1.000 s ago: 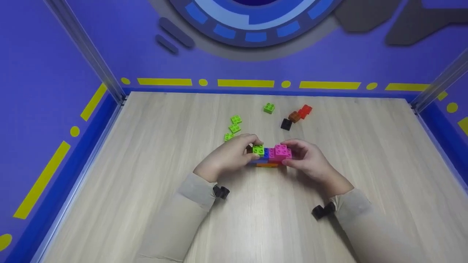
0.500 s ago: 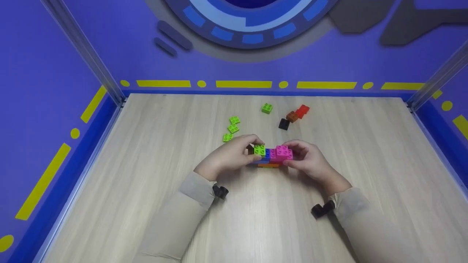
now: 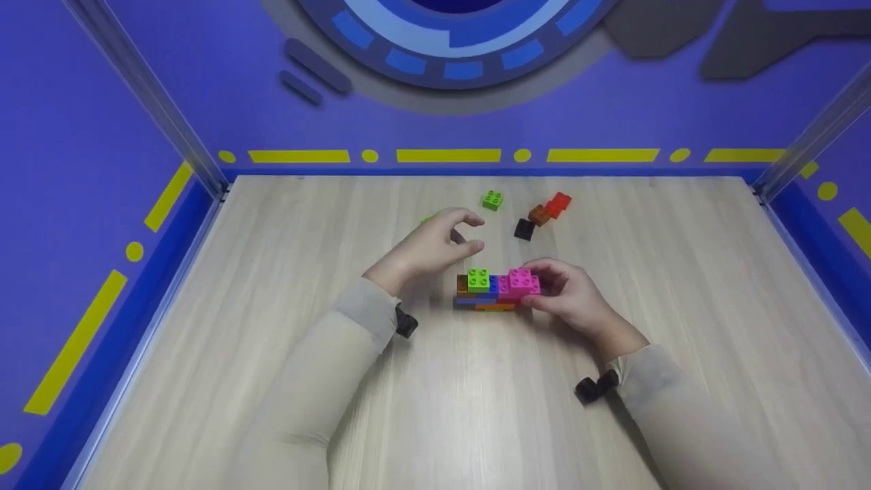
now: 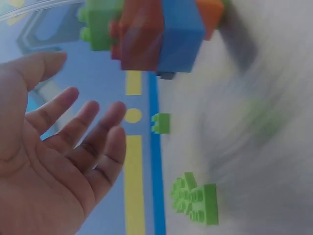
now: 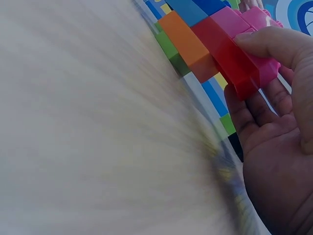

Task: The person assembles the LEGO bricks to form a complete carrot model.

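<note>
A multi-layer build of toy building bricks (image 3: 476, 300) stands on the table, with blue, brown, red and orange bricks in its body. On its top sit a lime green brick (image 3: 478, 280) at the left and a pink brick (image 3: 520, 278) at the right. My right hand (image 3: 577, 299) grips the right end, thumb on the near side; the right wrist view shows those fingers round the pink and red bricks (image 5: 234, 61). My left hand (image 3: 432, 243) is off the build, beyond its left end, fingers spread and holding nothing. In the left wrist view its palm (image 4: 54, 171) faces the camera.
Loose lime green bricks (image 4: 204, 203) lie by the left hand, mostly hidden behind it in the head view. Farther back are another green brick (image 3: 492, 200), a black brick (image 3: 524, 229), a brown brick (image 3: 539, 215) and red bricks (image 3: 559, 204). Blue panels (image 3: 326, 122) wall the table.
My left hand has let go of the build's left end and moved away toward the back, over the loose green bricks. The right hand keeps its grip on the right end.
</note>
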`<action>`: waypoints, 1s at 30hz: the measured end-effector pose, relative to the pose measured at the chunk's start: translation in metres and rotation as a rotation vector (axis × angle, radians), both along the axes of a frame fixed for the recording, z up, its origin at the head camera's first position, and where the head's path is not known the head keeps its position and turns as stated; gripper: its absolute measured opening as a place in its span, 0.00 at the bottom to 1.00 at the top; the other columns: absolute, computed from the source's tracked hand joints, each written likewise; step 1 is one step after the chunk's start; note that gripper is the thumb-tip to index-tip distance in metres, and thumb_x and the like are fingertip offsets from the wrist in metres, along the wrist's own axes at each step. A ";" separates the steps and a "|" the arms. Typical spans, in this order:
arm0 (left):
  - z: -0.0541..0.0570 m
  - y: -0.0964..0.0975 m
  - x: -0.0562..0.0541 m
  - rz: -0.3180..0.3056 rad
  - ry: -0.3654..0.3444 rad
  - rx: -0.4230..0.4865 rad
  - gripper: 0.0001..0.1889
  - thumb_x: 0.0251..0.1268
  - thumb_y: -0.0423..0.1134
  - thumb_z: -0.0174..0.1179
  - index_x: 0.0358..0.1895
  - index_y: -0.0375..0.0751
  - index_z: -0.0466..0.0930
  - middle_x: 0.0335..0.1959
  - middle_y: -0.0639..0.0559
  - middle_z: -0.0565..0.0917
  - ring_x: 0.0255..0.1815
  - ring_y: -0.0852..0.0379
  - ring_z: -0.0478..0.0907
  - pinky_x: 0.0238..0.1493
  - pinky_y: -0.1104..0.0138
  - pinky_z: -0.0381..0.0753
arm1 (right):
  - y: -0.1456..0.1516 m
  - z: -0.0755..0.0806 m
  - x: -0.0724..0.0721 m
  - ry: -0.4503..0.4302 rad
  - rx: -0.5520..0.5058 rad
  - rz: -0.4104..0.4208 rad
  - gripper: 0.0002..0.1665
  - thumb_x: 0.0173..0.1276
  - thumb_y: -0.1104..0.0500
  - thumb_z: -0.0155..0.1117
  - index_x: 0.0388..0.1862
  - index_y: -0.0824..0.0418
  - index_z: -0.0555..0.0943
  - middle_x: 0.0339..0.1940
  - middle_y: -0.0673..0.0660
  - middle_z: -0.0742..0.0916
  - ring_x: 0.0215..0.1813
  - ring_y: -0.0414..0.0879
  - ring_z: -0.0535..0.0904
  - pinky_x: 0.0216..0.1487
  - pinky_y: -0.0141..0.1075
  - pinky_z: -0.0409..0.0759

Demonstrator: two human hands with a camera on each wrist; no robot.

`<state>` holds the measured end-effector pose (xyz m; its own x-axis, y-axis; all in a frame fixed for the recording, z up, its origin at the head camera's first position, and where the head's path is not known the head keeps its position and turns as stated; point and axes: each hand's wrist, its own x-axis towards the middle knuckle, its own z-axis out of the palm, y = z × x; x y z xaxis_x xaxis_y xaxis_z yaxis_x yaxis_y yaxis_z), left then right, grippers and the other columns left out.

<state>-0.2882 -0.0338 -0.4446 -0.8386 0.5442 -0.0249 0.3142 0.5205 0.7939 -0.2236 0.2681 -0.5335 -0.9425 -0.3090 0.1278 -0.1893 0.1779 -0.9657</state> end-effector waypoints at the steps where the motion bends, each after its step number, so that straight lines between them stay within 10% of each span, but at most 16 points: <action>1: -0.001 0.004 -0.003 -0.001 -0.006 -0.002 0.25 0.87 0.48 0.65 0.80 0.49 0.77 0.81 0.50 0.78 0.67 0.49 0.86 0.65 0.55 0.89 | 0.000 0.000 0.000 0.002 0.002 -0.003 0.30 0.68 0.73 0.80 0.68 0.71 0.84 0.58 0.44 0.93 0.59 0.41 0.89 0.64 0.28 0.87; 17: -0.025 0.049 -0.046 0.018 -0.061 -0.253 0.23 0.87 0.39 0.63 0.78 0.47 0.79 0.78 0.49 0.83 0.82 0.47 0.78 0.86 0.53 0.76 | 0.000 0.001 0.000 0.004 -0.002 -0.001 0.30 0.67 0.72 0.81 0.68 0.70 0.85 0.59 0.51 0.93 0.58 0.41 0.90 0.63 0.29 0.87; 30: -0.023 0.067 -0.081 -0.030 -0.059 -0.289 0.25 0.86 0.39 0.65 0.81 0.50 0.79 0.79 0.50 0.82 0.82 0.49 0.78 0.87 0.55 0.74 | -0.002 0.000 0.001 0.007 -0.024 0.019 0.29 0.68 0.73 0.80 0.67 0.70 0.84 0.59 0.50 0.93 0.58 0.42 0.89 0.63 0.30 0.88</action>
